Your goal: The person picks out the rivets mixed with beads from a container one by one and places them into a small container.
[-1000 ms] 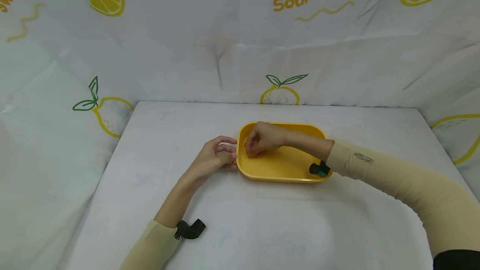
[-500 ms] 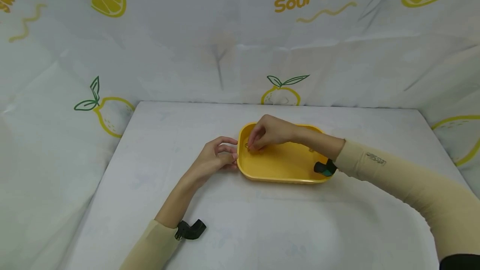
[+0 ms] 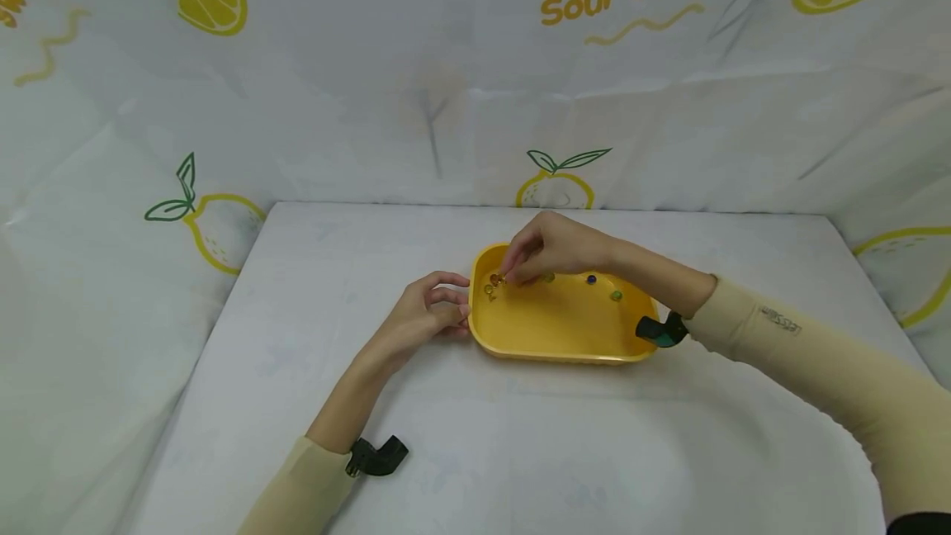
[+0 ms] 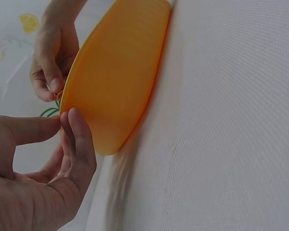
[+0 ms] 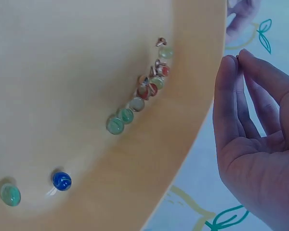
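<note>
A yellow tray (image 3: 557, 345) stands on the white table, holding marbles and small copper-coloured metal pieces. My right hand (image 3: 553, 248) is over its far left part. Thumb and fingertips pinch a tiny copper-coloured piece (image 4: 58, 95); its exact shape is too small to tell. In the right wrist view, a blue marble (image 5: 62, 181) and a green marble (image 5: 10, 195) lie apart from a row of marbles mixed with metal pieces (image 5: 143, 90) along the wall. My left hand (image 3: 425, 308) touches the tray's left end, its loosely bent fingertips at the rim and outer wall.
The white table (image 3: 475, 444) extends around the tray. Behind it hangs a white cloth (image 3: 334, 106) with lemon prints. Each wrist carries a dark camera mount, one on the left wrist (image 3: 377, 456) and one on the right (image 3: 661, 330).
My right hand has lifted and shifted towards the tray's far side and right, uncovering marbles and small metal pieces. My left hand stays at the tray's left end.
</note>
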Demonstrator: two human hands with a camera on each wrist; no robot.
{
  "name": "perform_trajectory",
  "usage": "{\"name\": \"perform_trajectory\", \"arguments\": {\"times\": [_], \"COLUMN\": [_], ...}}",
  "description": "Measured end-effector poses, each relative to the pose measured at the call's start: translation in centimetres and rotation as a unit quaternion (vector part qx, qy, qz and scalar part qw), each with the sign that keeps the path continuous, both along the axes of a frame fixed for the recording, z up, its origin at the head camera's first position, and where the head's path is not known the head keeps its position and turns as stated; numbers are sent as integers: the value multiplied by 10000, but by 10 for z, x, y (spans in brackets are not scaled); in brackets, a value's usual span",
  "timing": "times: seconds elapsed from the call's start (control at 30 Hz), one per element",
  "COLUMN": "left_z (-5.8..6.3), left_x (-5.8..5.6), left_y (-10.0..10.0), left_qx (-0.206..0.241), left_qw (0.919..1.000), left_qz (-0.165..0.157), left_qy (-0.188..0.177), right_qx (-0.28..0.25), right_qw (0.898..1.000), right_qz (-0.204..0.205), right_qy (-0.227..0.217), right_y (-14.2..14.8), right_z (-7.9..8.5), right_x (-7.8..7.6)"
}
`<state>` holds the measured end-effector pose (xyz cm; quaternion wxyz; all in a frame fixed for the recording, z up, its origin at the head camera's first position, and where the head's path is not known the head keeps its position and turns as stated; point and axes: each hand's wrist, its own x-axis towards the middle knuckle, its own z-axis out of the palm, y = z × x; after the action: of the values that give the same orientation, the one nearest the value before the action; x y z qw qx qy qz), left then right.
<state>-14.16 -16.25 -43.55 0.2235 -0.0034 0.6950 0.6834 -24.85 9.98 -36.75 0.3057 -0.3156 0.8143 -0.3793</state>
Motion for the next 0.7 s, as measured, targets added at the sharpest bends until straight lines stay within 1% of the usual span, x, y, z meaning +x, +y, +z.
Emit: {"name": "perform_trajectory", "arguments": {"times": [0.2,0.47,0.7], "left_z": [0,0,-1], "left_x": [0,1,1], "left_y": [0,0,0], "left_qx": [-11,7,-11], "left_qw": [10000,10000,9999], "left_qz": [12,10,1], "left_qy": [17,79,126], "right_qx": [-81,-211,-328], "right_qw": [9997,9990,9980], "right_qz": [-95,-359,-533], "right_qy": [213,141,99], "right_y": [10,23,37], "right_z": [9,15,25], "right_x": [3,5,10]}}
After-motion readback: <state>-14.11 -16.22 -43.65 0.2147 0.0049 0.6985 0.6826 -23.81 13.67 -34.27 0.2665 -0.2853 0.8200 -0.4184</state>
